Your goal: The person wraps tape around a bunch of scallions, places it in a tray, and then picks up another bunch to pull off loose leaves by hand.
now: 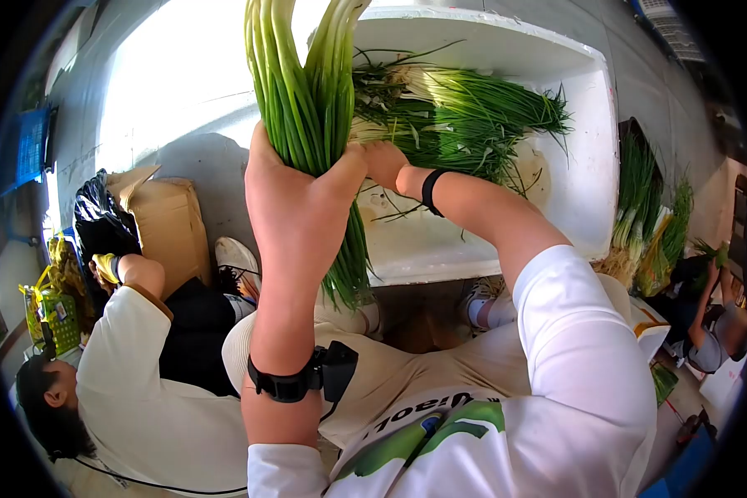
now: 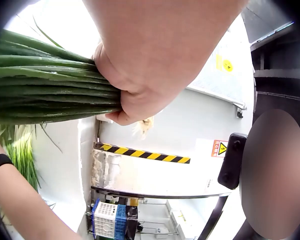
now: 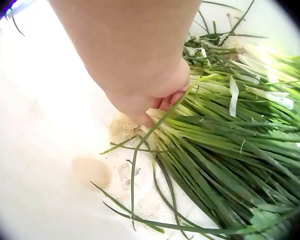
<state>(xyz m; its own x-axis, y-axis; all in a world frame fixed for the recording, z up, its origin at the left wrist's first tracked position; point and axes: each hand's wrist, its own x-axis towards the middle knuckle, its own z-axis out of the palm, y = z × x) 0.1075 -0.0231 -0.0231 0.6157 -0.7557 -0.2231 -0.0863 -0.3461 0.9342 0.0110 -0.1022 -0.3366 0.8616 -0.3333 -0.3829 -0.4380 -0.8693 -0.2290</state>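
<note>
My left hand (image 1: 297, 199) grips a thick bunch of green onions (image 1: 295, 104) raised at the near left side of a white foam box (image 1: 604, 158). White stems point up and away, while the green tops hang below the hand. In the left wrist view the leaves (image 2: 50, 90) stick out of the fist. My right hand (image 1: 382, 164) reaches into the box. The right wrist view shows its curled fingers (image 3: 162, 103) round the pale root ends of loose green onions (image 3: 215, 135), which lie in a pile; my palm hides part of them.
A cardboard box (image 1: 170, 228) and a black plastic bag (image 1: 104, 216) stand left, by a seated person (image 1: 153, 390) in a white top. More green onions (image 1: 635, 207) lie right of the foam box. Another person (image 1: 710, 332) is at the far right.
</note>
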